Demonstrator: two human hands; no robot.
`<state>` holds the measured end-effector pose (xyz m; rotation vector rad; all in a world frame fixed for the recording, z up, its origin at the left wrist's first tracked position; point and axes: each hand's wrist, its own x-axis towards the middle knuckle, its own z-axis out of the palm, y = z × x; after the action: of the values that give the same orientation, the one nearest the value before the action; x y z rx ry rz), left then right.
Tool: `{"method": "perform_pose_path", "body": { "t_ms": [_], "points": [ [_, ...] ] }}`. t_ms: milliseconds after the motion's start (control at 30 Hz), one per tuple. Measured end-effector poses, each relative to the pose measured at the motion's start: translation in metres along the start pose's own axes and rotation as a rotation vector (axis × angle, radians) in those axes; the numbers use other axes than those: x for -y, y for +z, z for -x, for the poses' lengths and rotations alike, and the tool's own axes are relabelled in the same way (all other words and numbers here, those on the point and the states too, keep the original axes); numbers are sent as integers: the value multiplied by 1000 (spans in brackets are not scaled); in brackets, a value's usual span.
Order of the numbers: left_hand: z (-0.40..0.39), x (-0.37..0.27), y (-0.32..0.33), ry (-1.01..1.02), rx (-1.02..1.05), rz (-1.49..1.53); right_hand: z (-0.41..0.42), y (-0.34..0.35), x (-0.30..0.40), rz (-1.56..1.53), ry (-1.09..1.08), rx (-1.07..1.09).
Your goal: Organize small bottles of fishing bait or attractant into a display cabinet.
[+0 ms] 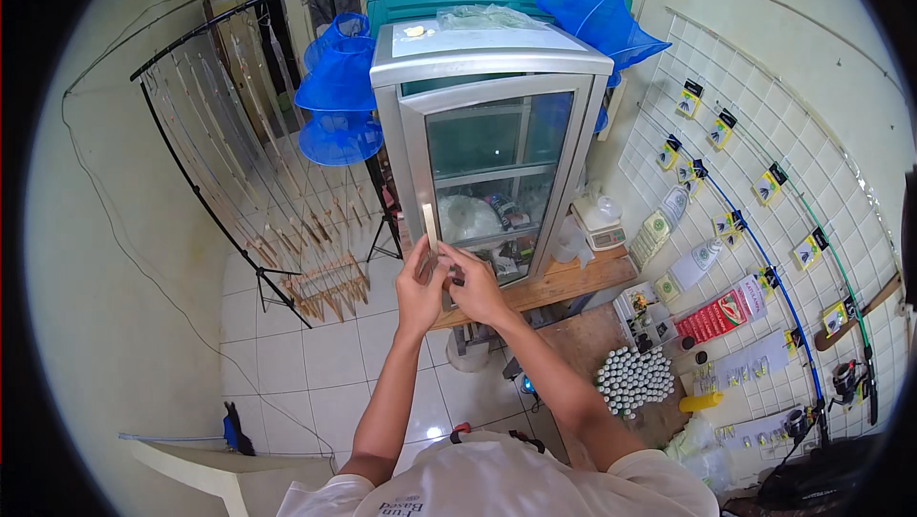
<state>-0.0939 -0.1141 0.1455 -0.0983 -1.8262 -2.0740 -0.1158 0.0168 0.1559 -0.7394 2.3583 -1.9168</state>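
A display cabinet with an aluminium frame [494,64] and a glass-paned door [494,133] stands before me. The door sits slightly ajar, with a gap along its top. My left hand [419,295] has its thumb and fingers around the door's left edge, at the lower end of the pale handle [429,219]. Close beside it, my right hand [475,289] bends its fingers towards the same edge. Something small and dark shows by the right fingertips, too hidden to identify. Behind the glass are a clear plastic bag [469,217] and several packed goods.
The cabinet rests on a wooden bench [573,275] with a digital scale [603,232]. Blue mesh nets [340,94] hang beside it. A black rack [193,187] holds hanging lines at left. Fishing rods [770,266] lean on the right wall grid. White-capped containers [634,381] stand lower right.
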Motion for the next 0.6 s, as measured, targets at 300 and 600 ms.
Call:
{"method": "perform_pose_path", "body": {
  "t_ms": [300,600],
  "points": [
    [-24,3,-7,-22,33,-17,-15,9,3,92,-14,-41],
    [-8,2,-10,13,36,-54,6,3,0,131,40,-56]
  ]
}}
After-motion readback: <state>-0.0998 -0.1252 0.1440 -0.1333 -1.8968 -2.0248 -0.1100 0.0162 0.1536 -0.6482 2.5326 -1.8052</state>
